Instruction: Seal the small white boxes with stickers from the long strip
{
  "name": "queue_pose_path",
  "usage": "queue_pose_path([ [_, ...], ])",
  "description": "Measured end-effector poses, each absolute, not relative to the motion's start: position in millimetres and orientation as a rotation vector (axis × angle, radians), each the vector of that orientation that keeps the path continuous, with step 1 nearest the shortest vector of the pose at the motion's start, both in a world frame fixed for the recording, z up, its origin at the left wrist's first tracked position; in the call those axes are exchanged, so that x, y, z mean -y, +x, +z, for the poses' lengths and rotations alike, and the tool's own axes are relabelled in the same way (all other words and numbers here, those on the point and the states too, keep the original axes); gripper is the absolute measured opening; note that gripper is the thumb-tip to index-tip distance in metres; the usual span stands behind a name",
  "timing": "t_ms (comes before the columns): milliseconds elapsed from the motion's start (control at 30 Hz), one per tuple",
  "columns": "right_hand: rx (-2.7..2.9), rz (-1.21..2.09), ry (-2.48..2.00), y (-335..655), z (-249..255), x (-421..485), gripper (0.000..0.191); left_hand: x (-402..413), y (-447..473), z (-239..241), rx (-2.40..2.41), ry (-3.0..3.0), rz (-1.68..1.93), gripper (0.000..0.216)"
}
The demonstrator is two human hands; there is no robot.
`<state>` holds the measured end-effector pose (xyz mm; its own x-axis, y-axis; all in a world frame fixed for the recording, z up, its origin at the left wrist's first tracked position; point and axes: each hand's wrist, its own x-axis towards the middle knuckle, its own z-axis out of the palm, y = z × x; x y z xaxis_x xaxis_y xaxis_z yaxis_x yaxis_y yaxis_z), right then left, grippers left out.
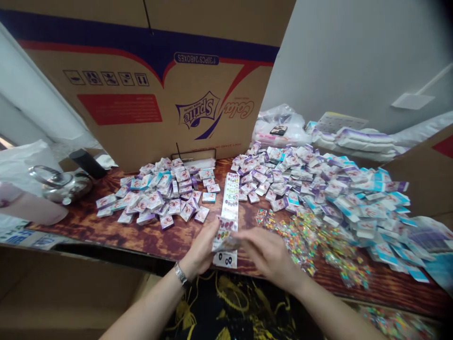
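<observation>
Rows of purple and yellow spots run down the white strip (231, 196). The little white boxes (155, 200) over there show purple and sky blue; the packets (300, 236) mix orange, yellow and green. The tabletop (85, 220) is mottled red-brown.

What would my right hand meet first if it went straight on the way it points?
Probably the small printed piece in your left hand; your right hand ends right at its edge, perhaps already touching it, though depth is unclear.
</observation>
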<state>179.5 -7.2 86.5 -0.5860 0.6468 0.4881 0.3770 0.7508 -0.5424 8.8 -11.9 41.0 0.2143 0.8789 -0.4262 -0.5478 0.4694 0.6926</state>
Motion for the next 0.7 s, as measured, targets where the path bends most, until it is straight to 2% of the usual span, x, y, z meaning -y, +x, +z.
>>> queue_pose_path([
  [100, 2.121, 0.435, -0.944, 177, 78, -17, 0.021, 23, 8, 39, -0.849, 0.702, 0.971, 0.052],
  [233, 2.098, 0.358, -0.97, 171, 71, -30, 0.023, 28, 5, 41, -0.896, 0.966, 0.873, 0.034],
  [467, 2.329, 0.072, -0.603, 178, 64, -6, 0.034, 25, 20, 38, -0.906, 0.604, 1.085, 0.029],
  [700, 2.499, -0.11, -0.617, 179, 47, 8, 0.031, 29, 11, 43, -0.581, 0.49, 1.049, 0.034],
])
